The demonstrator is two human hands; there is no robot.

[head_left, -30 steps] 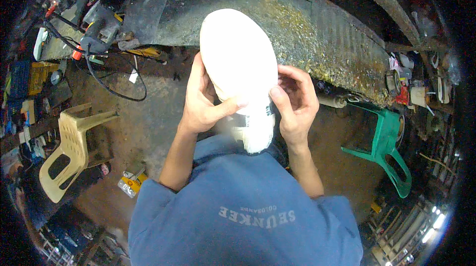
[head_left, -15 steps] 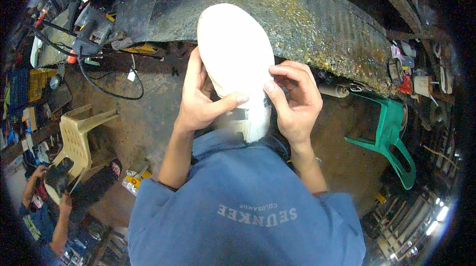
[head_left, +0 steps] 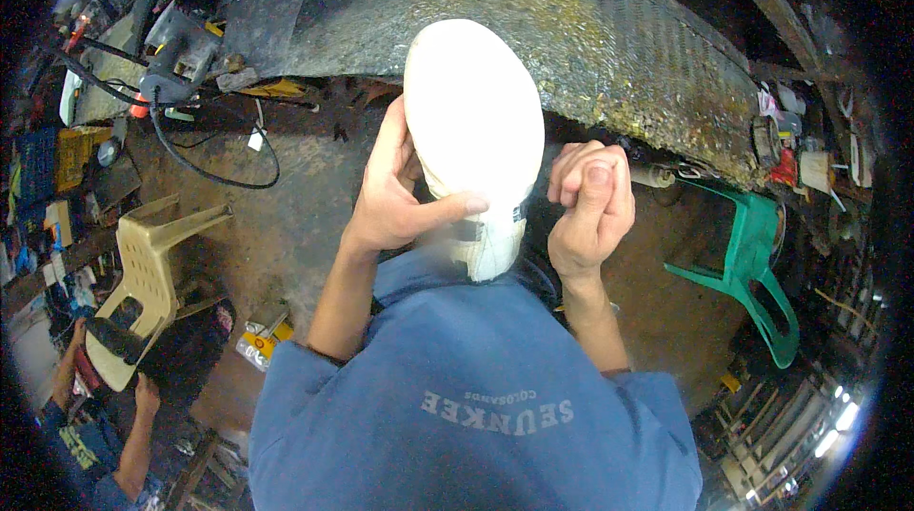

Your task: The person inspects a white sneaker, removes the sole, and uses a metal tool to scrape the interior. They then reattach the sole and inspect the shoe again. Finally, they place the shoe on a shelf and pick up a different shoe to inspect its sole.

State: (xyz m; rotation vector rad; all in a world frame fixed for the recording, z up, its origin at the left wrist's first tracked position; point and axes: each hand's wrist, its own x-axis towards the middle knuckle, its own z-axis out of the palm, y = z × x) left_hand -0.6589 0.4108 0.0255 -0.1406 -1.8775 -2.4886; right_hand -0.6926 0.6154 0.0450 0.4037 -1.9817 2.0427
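Observation:
My left hand (head_left: 400,197) grips a white oval piece like a shoe sole (head_left: 474,107), broad end up, with a narrower, partly blurred white lower part reaching down toward my shirt. My fingers wrap its left side and the thumb lies across its lower front. My right hand (head_left: 590,192) is closed just right of the piece, apart from it, thumb pressed over curled fingers; whatever may be inside is hidden.
A dark, stained bench (head_left: 619,45) spans the top, a cabled grey tool (head_left: 167,78) at its left. A beige plastic chair (head_left: 143,278) is lower left, where another person's hands and arms (head_left: 133,435) show. A green chair (head_left: 733,264) stands right; cluttered shelves line both sides.
My right hand has left the white piece's edge, moved right and curled closed. The white piece and left hand shifted slightly right. Another person has come into view at lower left.

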